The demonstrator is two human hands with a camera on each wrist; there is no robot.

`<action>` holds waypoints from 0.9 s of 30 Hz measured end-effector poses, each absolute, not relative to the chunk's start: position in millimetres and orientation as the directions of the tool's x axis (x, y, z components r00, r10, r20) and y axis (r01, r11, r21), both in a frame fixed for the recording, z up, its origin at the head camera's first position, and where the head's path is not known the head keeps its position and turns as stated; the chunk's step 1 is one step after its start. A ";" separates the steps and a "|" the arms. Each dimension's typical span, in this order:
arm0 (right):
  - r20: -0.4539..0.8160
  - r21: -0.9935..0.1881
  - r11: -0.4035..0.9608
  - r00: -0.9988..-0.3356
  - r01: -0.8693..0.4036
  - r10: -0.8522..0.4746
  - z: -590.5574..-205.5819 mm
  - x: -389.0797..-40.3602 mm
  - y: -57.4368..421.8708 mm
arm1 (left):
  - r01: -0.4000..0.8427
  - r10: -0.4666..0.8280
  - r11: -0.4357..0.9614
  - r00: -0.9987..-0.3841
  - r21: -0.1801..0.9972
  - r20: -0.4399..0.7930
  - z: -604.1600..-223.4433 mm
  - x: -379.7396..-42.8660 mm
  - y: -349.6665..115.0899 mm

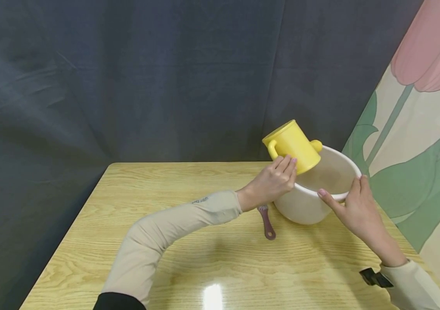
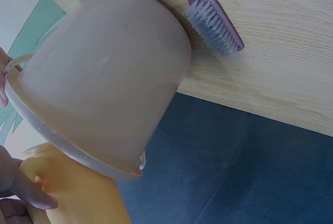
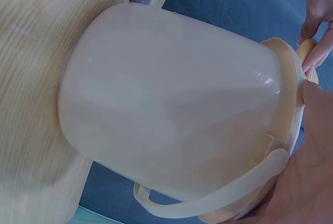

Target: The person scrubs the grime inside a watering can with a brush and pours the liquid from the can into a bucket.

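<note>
My left hand [image 1: 278, 178] grips a yellow plastic cup [image 1: 293, 146] by the handle on its side. Tilted, with its open end to the upper left, the cup overlaps the left rim of a white bucket [image 1: 301, 209]; a rounded yellow knob sticks out from its far side. In the left wrist view, the thumb lies along the cup's handle [image 2: 36, 213]. My right hand [image 1: 361, 211] holds the near right part of the bucket's rim, thumb on the front edge and fingers at the side. The bucket's curved handle [image 3: 218, 198] hangs down below that hand.
A scrub brush [image 1: 267, 221] with a purple handle and pale bristles lies left of the bucket, partly hidden in the head view. The wooden table [image 1: 188, 262] ends at a dark curtain [image 1: 188, 86]. A wall with painted flowers [image 1: 406, 185] borders the right.
</note>
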State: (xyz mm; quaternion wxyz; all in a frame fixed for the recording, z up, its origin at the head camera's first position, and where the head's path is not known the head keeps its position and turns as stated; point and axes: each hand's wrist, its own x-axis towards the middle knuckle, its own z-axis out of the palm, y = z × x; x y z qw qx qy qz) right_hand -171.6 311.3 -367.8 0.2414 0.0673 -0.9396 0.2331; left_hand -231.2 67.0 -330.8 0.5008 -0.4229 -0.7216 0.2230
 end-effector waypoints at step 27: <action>0.479 -0.396 0.891 -0.878 -0.221 -0.006 -367.4 -170.5 310.0 | 0.379 0.835 0.540 -0.130 -0.751 0.535 -329.2 -229.7 66.5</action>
